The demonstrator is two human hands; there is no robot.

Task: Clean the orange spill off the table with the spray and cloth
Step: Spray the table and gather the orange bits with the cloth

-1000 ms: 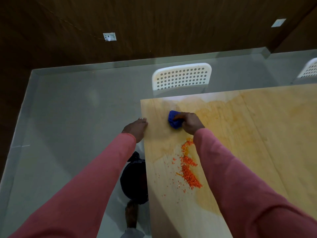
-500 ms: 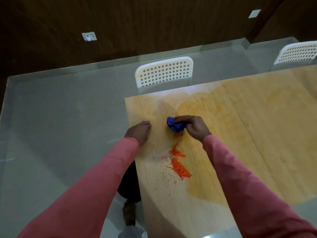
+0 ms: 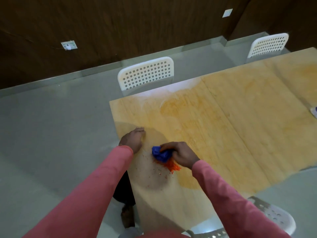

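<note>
Right hand (image 3: 181, 154) grips crumpled blue cloth (image 3: 160, 154) against gritty orange spill (image 3: 172, 166). Left hand (image 3: 134, 139) rests relaxed on wooden counter (image 3: 223, 121); perforated white chair (image 3: 146, 73) behind

1. Both arms are covered by long sleeves of a plain salmon-pink fabric, the left sleeve (image 3: 89, 191) and the right sleeve (image 3: 228, 196).
2. Each sleeve is ended at the wrist by a cuff.
3. The left hand (image 3: 133, 140) and the right hand (image 3: 180, 153) are left bare; no gloves are worn.
4. Dark trousers (image 3: 123, 189) and a foot (image 3: 127, 216) are seen beneath the table edge; the footwear cannot be made out.
</note>
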